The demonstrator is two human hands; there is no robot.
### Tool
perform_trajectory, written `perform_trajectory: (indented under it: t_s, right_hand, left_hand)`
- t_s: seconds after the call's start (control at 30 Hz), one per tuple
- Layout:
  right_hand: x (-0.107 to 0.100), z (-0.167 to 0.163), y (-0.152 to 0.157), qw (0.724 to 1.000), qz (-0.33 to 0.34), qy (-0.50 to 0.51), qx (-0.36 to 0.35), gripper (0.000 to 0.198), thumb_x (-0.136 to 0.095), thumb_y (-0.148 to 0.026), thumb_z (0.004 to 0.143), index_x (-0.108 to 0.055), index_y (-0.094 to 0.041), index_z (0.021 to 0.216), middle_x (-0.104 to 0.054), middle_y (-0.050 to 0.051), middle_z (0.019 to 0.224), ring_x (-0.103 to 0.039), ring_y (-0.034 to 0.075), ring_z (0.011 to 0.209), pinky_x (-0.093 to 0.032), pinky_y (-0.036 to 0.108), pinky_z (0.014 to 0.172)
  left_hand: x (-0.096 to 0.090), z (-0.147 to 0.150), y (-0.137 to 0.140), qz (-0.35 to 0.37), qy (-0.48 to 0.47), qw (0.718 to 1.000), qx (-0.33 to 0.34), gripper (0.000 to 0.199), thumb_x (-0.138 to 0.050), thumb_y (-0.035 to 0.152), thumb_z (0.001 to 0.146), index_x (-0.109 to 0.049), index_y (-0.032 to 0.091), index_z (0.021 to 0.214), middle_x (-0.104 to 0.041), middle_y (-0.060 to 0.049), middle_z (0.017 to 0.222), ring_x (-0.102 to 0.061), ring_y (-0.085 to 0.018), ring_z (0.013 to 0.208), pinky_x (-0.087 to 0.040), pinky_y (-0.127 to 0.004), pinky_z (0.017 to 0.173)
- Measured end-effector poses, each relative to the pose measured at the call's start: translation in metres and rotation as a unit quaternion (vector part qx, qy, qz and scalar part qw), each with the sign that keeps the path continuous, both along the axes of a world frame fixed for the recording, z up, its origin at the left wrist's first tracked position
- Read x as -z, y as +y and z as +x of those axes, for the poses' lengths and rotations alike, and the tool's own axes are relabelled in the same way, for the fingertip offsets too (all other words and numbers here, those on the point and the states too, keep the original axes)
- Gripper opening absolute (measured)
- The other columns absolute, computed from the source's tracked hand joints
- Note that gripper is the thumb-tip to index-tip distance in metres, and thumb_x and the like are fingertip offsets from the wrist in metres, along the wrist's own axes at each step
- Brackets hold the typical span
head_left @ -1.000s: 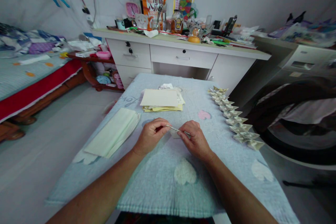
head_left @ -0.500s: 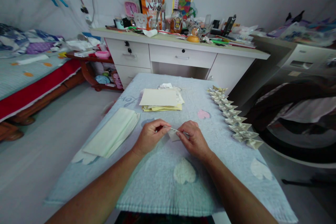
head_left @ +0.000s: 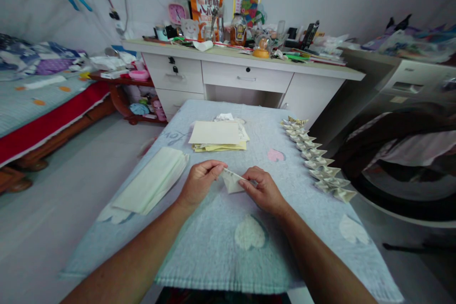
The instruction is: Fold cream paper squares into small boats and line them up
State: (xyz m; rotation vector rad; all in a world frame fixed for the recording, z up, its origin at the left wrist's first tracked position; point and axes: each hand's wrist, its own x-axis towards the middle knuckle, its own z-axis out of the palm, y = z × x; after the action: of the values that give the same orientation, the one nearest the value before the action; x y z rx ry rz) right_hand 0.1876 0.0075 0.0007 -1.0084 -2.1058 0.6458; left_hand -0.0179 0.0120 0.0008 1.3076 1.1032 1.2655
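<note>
Between my two hands is a small folded piece of pale paper (head_left: 232,183), held just above the cloth-covered table. My left hand (head_left: 199,179) pinches its upper left corner between thumb and fingertips. On the other side, my right hand (head_left: 262,189) grips the paper's right end, the thumb lying on the near face and the fingers behind. A stack of pale green paper sheets (head_left: 153,179) lies to the left of my left hand. Beyond both hands sits a pile of cream and yellow paper (head_left: 215,134). Folded paper boats (head_left: 317,157) stand nested in a row at the right.
A light blue patterned cloth (head_left: 203,251) covers the table. Behind it stands a white desk (head_left: 245,76) crowded with jars, a snack bag and a pink clock. A bed (head_left: 46,99) is at the left, a washing machine (head_left: 409,85) at the right.
My left hand has shifted slightly left along the paper's upper edge to its corner, so more of the folded paper shows. The right hand keeps its grip nearly in place.
</note>
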Motion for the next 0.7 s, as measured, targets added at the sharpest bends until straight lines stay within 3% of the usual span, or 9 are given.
perform_trajectory:
  t_s: [0.1, 0.23, 0.43, 0.7]
  right_hand:
    - [0.002, -0.003, 0.0, 1.0, -0.023, 0.021, 0.003, 0.023, -0.053, -0.029, 0.09, -0.058, -0.019, 0.07, -0.057, 0.0, 0.067, -0.052, 0.014, 0.069, -0.037, 0.027, 0.07]
    - [0.003, -0.007, -0.001, 0.998, -0.037, 0.045, 0.006, 0.023, -0.054, -0.028, 0.089, -0.058, -0.019, 0.069, -0.056, 0.0, 0.067, -0.052, 0.013, 0.068, -0.037, 0.026, 0.069]
    - [0.003, -0.011, -0.002, 0.999, -0.021, 0.046, 0.016, 0.016, -0.056, -0.028, 0.087, -0.06, -0.019, 0.074, -0.058, 0.0, 0.071, -0.053, 0.014, 0.072, -0.037, 0.028, 0.072]
    - [0.004, -0.015, -0.001, 0.999, -0.001, 0.039, 0.011, 0.02, -0.053, -0.025, 0.088, -0.057, -0.019, 0.07, -0.057, 0.0, 0.068, -0.051, 0.014, 0.071, -0.036, 0.028, 0.071]
  left_hand:
    - [0.003, 0.003, 0.0, -0.023, -0.061, 0.997, 0.037, 0.04, -0.074, 0.033, 0.07, -0.063, 0.018, 0.106, -0.065, 0.0, 0.081, -0.057, -0.011, 0.069, -0.044, -0.021, 0.065]
    - [0.01, 0.006, 0.0, -0.062, -0.031, 0.994, 0.083, 0.027, -0.076, 0.033, 0.068, -0.065, 0.013, 0.08, -0.062, 0.0, 0.069, -0.054, -0.011, 0.062, -0.043, -0.022, 0.061]
    - [0.009, 0.009, -0.001, -0.045, 0.009, 0.995, 0.093, 0.024, -0.073, 0.034, 0.07, -0.062, 0.012, 0.068, -0.057, 0.002, 0.061, -0.05, -0.01, 0.058, -0.039, -0.021, 0.057]
    - [0.009, 0.007, -0.001, -0.014, 0.038, 0.997, 0.062, 0.022, -0.072, 0.033, 0.071, -0.066, 0.014, 0.079, -0.057, 0.003, 0.063, -0.05, -0.01, 0.059, -0.038, -0.02, 0.057]
